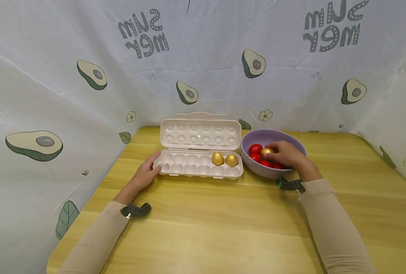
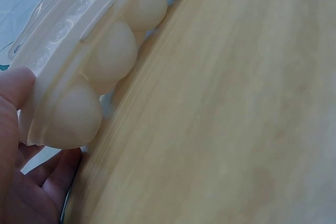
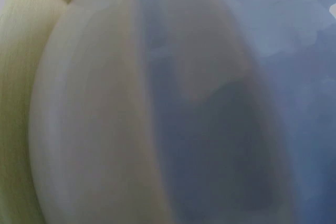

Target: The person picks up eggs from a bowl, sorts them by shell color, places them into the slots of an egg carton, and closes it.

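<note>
With your left hand [image 1: 144, 176] gripping the egg carton [image 1: 199, 146], lift straight up the gold egg [image 1: 266, 151] pinched in your right hand [image 1: 285, 154] (red eggs [image 1: 256, 148] crowd it).

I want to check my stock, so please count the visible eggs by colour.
Gold eggs: 3 (2 in the carton, 1 in the fingers of the right hand)
Red eggs: 4, in the bowl
Total: 7 visible; the bowl may hide more
</note>
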`<act>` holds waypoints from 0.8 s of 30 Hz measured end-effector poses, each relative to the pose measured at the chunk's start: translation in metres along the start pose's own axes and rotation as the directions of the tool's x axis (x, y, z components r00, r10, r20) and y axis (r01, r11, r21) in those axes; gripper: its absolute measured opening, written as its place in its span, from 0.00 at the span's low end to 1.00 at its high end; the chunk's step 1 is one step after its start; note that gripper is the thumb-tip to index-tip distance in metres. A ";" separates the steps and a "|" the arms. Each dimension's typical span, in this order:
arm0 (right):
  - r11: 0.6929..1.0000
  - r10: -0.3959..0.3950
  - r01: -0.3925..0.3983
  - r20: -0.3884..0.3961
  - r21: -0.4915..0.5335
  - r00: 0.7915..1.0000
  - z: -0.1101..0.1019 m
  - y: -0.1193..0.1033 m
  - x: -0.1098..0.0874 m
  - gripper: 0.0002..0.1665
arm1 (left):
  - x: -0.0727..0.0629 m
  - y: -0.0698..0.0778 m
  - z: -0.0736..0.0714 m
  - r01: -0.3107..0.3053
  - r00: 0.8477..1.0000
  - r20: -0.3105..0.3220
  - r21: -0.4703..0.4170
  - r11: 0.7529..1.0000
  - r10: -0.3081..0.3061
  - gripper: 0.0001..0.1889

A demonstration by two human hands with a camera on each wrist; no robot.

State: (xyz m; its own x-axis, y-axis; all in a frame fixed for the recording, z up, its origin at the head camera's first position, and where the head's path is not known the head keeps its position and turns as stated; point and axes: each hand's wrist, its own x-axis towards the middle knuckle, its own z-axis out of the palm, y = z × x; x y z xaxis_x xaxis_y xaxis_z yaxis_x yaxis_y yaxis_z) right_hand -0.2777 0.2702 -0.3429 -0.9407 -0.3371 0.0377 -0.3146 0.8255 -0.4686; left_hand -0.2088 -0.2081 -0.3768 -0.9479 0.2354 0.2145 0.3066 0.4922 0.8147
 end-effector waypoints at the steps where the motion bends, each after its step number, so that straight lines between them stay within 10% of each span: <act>1: 1.000 0.009 -0.009 -0.002 0.000 1.000 0.000 0.000 0.001 0.26 | 0.000 0.000 0.000 -0.001 1.000 0.000 -0.004 1.000 0.001 0.29; 24: 0.998 0.009 -0.008 -0.016 0.056 1.000 -0.002 0.002 0.001 0.28 | 0.002 0.002 -0.001 0.012 1.000 0.006 0.005 1.000 -0.012 0.30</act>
State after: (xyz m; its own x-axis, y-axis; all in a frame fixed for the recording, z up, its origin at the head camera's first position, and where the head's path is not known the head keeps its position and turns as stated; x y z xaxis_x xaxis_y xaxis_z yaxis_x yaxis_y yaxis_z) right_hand -0.2796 0.2727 -0.3420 -0.9453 -0.3228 0.0474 -0.2996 0.8012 -0.5180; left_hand -0.2098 -0.2074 -0.3747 -0.9509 0.2348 0.2014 0.2957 0.4990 0.8146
